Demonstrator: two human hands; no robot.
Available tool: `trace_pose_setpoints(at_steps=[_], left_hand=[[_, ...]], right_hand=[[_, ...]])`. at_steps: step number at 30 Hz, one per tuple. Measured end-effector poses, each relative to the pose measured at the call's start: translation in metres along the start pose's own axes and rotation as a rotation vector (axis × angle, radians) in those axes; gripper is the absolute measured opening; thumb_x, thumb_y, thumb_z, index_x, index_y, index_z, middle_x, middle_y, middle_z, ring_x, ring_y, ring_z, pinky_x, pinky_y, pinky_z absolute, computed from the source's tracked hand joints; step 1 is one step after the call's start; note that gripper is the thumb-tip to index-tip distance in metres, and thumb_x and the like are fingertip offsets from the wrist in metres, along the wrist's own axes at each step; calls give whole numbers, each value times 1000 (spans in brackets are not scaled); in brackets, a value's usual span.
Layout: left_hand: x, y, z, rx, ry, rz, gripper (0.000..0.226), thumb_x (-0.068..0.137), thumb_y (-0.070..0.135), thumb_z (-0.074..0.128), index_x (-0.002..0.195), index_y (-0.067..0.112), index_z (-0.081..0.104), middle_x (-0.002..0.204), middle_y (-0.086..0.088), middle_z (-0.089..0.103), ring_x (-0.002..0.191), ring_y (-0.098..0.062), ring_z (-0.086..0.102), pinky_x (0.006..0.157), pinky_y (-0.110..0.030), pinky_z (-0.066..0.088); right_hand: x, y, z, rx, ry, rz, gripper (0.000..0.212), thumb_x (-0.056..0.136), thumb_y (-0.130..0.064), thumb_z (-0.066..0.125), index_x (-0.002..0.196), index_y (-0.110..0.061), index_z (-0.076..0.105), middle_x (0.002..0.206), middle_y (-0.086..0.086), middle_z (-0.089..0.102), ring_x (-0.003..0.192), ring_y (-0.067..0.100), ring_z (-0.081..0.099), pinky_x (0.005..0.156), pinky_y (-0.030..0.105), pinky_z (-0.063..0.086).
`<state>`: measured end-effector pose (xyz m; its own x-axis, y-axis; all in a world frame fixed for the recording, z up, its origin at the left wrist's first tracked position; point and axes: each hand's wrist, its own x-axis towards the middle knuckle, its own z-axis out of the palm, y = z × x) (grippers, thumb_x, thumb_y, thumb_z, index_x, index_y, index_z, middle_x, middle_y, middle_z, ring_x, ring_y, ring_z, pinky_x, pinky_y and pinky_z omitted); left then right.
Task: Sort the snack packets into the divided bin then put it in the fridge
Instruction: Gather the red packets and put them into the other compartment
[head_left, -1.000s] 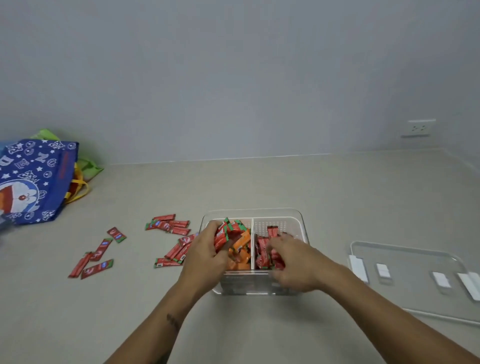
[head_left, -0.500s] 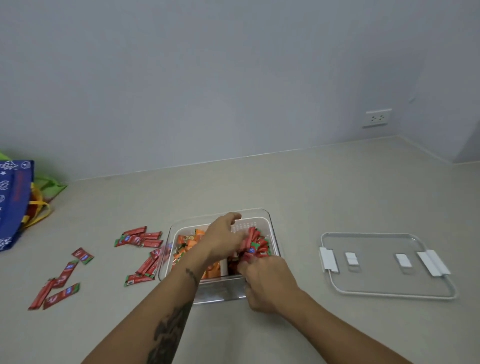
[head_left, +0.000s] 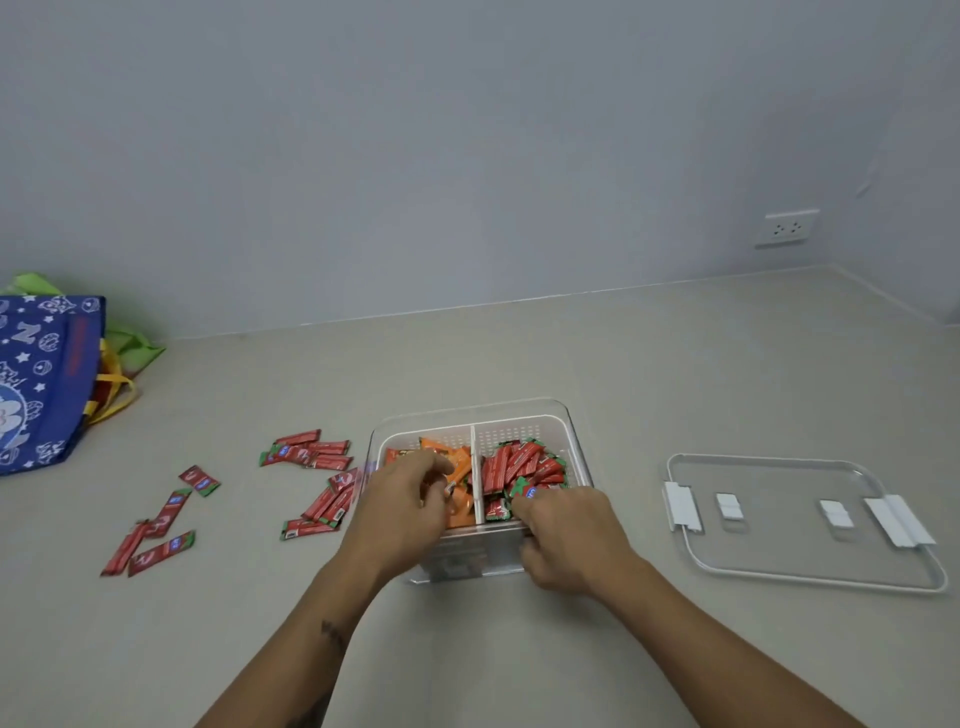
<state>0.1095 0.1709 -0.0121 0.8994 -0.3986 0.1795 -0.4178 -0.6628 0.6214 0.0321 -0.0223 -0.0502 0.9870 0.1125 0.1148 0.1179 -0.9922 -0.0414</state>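
Observation:
The clear divided bin (head_left: 524, 408) stands in the middle of the table. Its left compartment holds orange packets (head_left: 460, 460) and its right one holds red packets (head_left: 522, 462). My left hand (head_left: 400, 512) reaches into the left compartment, its fingers curled around an orange packet. At the bin's front right corner, my right hand (head_left: 569, 535) has its fingers bent over the near rim onto the red packets. Several loose red packets (head_left: 311, 452) lie on the table left of the bin, and more red packets (head_left: 156, 538) lie further left.
The bin's clear lid (head_left: 779, 551), with white clips, lies flat to the right. A blue printed bag (head_left: 47, 379) with yellow handles sits at the far left against the wall. On the back wall at the right is a wall socket (head_left: 787, 227).
My left hand has moved back from the right compartment to the left one. My right hand stays at the bin's front right. The view has shifted slightly.

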Motion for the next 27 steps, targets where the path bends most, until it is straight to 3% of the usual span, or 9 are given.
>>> trace_pose_setpoints(at_steps=[4, 9, 12, 15, 20, 24, 27], left_hand=[[-20, -23, -13, -29, 123, -22, 20, 92, 12, 58, 99, 26, 70, 95, 16, 65, 88, -5, 61, 75, -32, 56], [-38, -45, -29, -51, 185, -92, 20, 90, 10, 58, 96, 24, 70, 90, 15, 67, 80, -6, 62, 74, -36, 56], [-45, -62, -41, -50, 191, -138, 19, 92, 11, 58, 97, 24, 70, 91, 14, 67, 81, -5, 62, 75, -34, 57], [-51, -82, -49, -59, 200, -183, 20, 92, 10, 57, 95, 25, 70, 91, 15, 67, 83, -4, 62, 75, -32, 56], [-51, -113, -64, -54, 190, -267, 23, 93, 11, 54, 94, 28, 69, 95, 10, 68, 83, -5, 63, 73, -31, 56], [-54, -145, -79, -38, 161, -322, 22, 93, 11, 53, 95, 26, 69, 96, 8, 67, 82, -7, 62, 76, -34, 56], [-58, -180, -91, -7, 107, -341, 22, 94, 11, 53, 99, 25, 69, 100, 8, 67, 85, -6, 62, 83, -32, 54]], right_hand=[[3, 8, -3, -4, -16, 26, 22, 78, -35, 52, 94, -21, 57, 95, 1, 69, 90, 29, 65, 68, 33, 43], [7, 24, -15, -3, -56, 40, 22, 77, -40, 55, 93, -24, 54, 95, -2, 69, 89, 26, 65, 65, 32, 37], [9, 15, -25, 185, -98, 47, 15, 81, -33, 59, 89, -28, 47, 89, -9, 61, 82, 20, 57, 64, 31, 37], [15, -17, -34, 389, 26, -31, 16, 84, -33, 60, 97, -34, 51, 88, -18, 53, 81, 11, 53, 70, 31, 45], [53, -93, -40, 636, 119, -136, 23, 84, -30, 60, 106, -30, 57, 88, -14, 55, 83, 8, 52, 76, 31, 47], [81, -153, -31, 692, 39, -184, 25, 87, -24, 57, 111, -30, 55, 92, -11, 52, 86, 8, 51, 77, 29, 47], [103, -196, -14, 656, -100, -169, 34, 88, -24, 56, 121, -25, 53, 103, -6, 55, 94, 13, 53, 84, 35, 50]])
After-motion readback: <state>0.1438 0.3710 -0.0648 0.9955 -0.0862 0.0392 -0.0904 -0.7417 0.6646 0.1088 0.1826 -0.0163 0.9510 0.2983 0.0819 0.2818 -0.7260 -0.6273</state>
